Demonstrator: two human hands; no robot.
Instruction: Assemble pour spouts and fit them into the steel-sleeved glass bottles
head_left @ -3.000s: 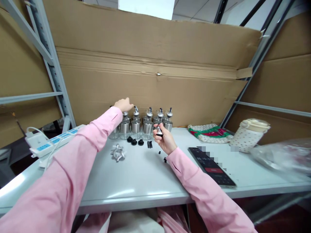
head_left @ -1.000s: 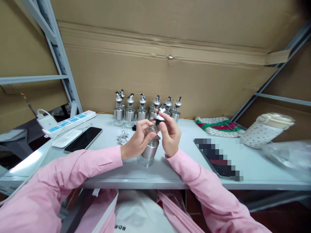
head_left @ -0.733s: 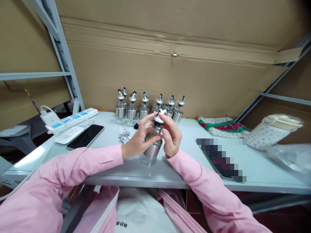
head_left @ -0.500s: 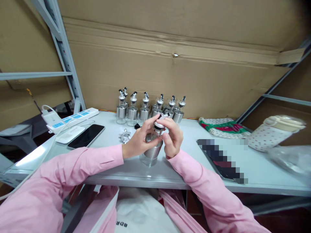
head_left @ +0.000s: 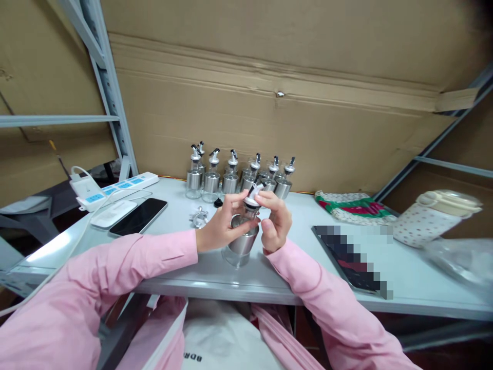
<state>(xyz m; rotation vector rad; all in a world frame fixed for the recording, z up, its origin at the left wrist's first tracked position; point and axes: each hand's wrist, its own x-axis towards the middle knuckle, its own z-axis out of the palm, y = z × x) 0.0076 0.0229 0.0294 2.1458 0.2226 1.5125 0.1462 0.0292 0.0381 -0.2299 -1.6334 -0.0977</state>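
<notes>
A glass oil bottle with a steel band [head_left: 243, 242] stands near the table's front edge, tilted slightly. Its silver pour spout cap [head_left: 253, 197] with a black flap sits on the neck. My left hand [head_left: 223, 221] wraps the bottle's neck and upper part, thumb across the front, a fingertip touching the cap. My right hand [head_left: 276, 218] grips the cap's right side with its fingers. Behind my hands stands a group of similar capped oil bottles [head_left: 230, 180]. Left of my left hand lie a small pile of silver spout pieces [head_left: 199, 218] and a black stopper [head_left: 217, 202].
To the left are a black phone [head_left: 139, 217], a white charger pad [head_left: 113, 213] and a power strip [head_left: 119, 189] with cables. On the right lie a blurred-out dark device [head_left: 346, 259], a patterned cloth [head_left: 354, 206], a dotted tumbler [head_left: 423, 218] and a plastic bag [head_left: 460, 259]. Cardboard [head_left: 292, 128] lines the back.
The spout on the held bottle has turned, and its black flap shows more clearly. My right fingers have shifted slightly around the cap. The view has moved a little.
</notes>
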